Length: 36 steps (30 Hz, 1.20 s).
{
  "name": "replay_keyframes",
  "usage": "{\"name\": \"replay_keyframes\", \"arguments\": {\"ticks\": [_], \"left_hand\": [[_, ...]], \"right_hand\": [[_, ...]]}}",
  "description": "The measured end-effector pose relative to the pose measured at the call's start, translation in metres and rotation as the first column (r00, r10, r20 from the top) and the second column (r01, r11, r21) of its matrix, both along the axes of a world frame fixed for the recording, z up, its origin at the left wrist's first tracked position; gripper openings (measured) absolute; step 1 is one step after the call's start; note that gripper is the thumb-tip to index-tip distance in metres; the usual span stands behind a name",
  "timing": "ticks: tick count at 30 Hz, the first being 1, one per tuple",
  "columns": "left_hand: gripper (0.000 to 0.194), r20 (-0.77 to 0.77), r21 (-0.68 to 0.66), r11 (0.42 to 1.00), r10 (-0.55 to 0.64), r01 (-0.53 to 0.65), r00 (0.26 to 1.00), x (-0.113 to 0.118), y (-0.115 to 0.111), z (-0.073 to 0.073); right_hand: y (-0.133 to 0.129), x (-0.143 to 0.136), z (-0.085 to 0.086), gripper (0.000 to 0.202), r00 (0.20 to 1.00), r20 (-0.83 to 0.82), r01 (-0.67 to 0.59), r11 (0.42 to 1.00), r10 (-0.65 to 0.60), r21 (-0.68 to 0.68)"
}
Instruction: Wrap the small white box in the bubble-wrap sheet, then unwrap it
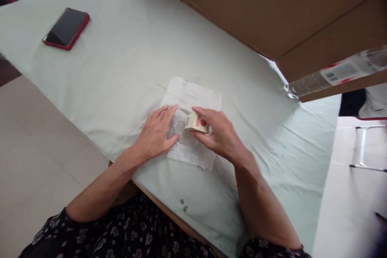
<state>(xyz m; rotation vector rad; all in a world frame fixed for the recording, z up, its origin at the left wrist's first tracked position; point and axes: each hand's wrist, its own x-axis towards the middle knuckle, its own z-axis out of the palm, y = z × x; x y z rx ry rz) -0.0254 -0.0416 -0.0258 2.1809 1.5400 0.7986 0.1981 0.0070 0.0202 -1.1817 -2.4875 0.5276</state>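
A sheet of bubble wrap (193, 151) lies flat on the cloth-covered table in front of me. On its middle is a small cream box (193, 123) with red print. My right hand (217, 131) grips this box between thumb and fingers, covering its right end. To the left, my left hand (157, 131) rests on the left edge of the bubble wrap, its fingers stretched and its thumb apart. A gap separates the left hand from the box.
A large cardboard box (256, 12) with clear tape and a barcode label stands at the back right. The phone (67, 28) in a red case lies at the far left on the pale green tablecloth (121, 64). A metal-legged stand (363, 145) is on the floor at right.
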Motion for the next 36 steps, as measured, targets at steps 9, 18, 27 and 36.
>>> {"name": "replay_keyframes", "arguments": {"ticks": [9, 18, 27, 36], "left_hand": [[0.075, -0.045, -0.057, 0.998, -0.008, 0.005, 0.999, 0.002, 0.0, 0.004], [0.073, -0.059, -0.063, 0.998, 0.01, -0.014, 0.998, 0.006, -0.004, 0.006], [0.077, -0.052, -0.106, 0.994, 0.003, -0.009, 0.999, 0.01, -0.004, 0.007], [0.068, -0.029, -0.058, 0.998, -0.02, 0.018, 0.999, 0.003, 0.0, 0.005]], "right_hand": [[-0.002, 0.017, -0.031, 0.056, 0.989, -0.15, 0.004, 0.997, -0.016, -0.077], [-0.008, 0.013, -0.046, 0.048, 0.977, -0.204, 0.066, 0.998, -0.069, -0.021], [-0.008, 0.015, -0.045, 0.048, 0.984, -0.164, 0.055, 0.994, -0.071, -0.098], [-0.004, 0.013, -0.045, 0.047, 0.984, -0.16, 0.057, 0.993, -0.074, -0.106]]}}
